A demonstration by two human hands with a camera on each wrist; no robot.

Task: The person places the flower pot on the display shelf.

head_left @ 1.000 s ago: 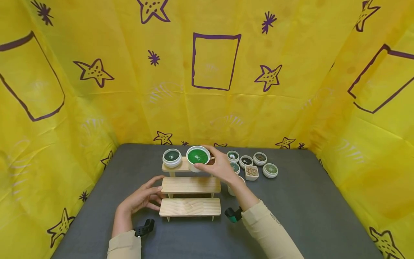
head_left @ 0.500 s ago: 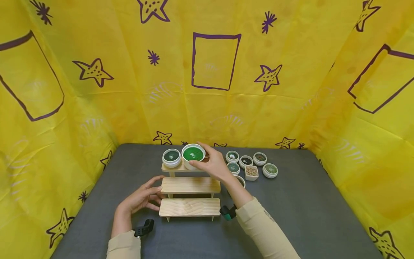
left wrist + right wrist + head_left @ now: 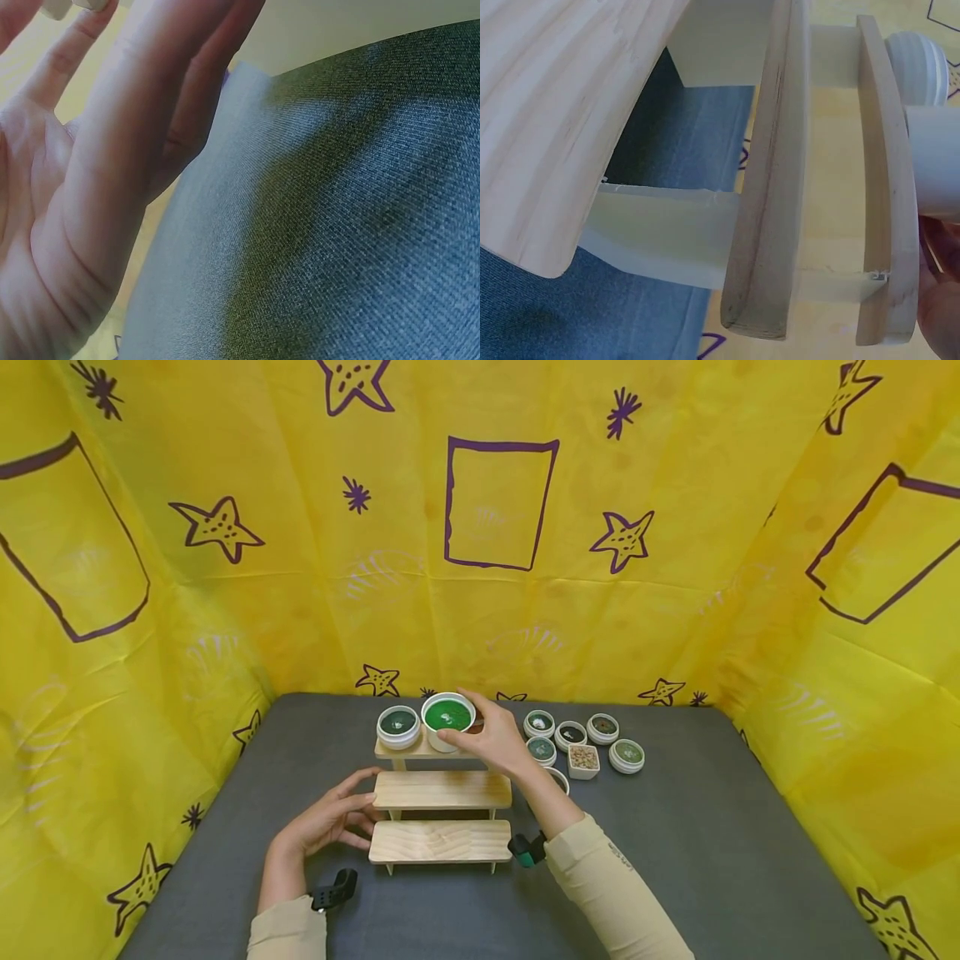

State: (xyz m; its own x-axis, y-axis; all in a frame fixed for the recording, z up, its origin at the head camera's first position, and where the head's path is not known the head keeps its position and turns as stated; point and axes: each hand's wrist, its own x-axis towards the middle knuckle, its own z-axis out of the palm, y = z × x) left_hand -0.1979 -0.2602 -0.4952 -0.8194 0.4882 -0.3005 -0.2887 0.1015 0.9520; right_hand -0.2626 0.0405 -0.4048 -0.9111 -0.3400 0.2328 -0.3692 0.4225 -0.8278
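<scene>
Right hand [image 3: 495, 735], head view: grips green-filled white cup [image 3: 448, 722], to its left, at top tier [image 3: 416, 751] of three-tier wooden stand [image 3: 442, 789], long axis left-right. Left hand [image 3: 333, 817]: at stand's left end, farther from cup. Left wrist view: fingers [image 3: 124, 112] extended. Right wrist view: cup at top tier, seating uncertain.

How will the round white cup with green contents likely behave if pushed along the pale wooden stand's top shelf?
The cup should stay stiff: its visible rim looks round in the right hand. Its smooth wall may be slippery. A hard shove could push it off, as the top shelf looks narrow.
</scene>
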